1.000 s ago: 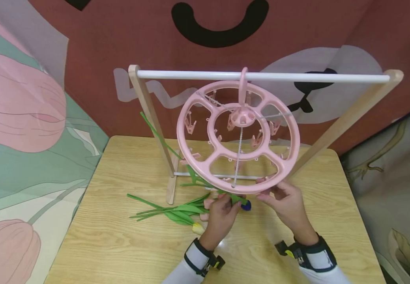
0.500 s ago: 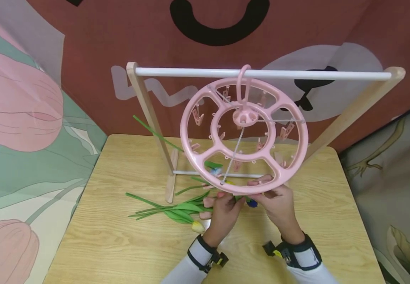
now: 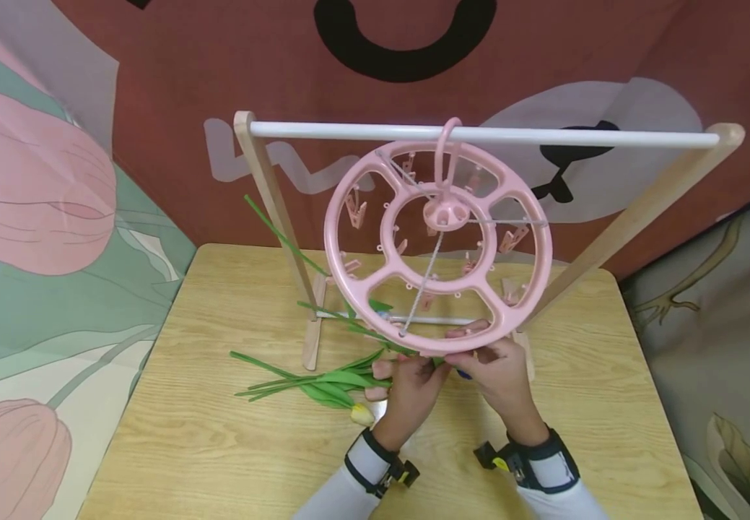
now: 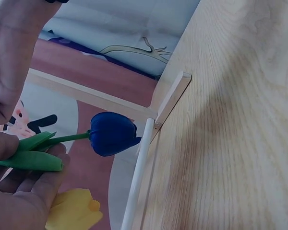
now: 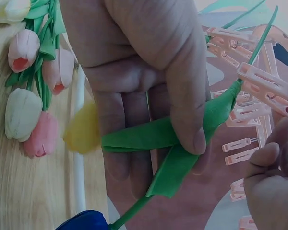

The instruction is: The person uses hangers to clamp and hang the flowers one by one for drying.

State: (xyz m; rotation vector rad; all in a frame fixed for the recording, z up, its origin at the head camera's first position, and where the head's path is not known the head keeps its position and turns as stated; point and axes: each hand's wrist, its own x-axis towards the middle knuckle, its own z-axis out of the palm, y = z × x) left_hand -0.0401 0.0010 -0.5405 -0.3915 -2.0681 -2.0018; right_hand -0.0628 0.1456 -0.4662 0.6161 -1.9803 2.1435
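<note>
Blue tulip (image 4: 113,135) at near rim of pink hanger (image 3: 446,214). L hand (image 3: 411,393) pinches leafy stem (image 4: 76,137), R hand (image 3: 501,375) pinches pink clip (image 5: 266,91) at stem; clamped or not, can't tell. Prob. light, soft, bendy; best hold = stem nr clip, not bloom (image 5: 85,221).

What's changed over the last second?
The right hand has moved left, close to the left hand, and the pink hanger has swivelled on the white rod. No new grasp or release shows. The left hand keeps holding the blue tulip; the wooden stand stays put.
</note>
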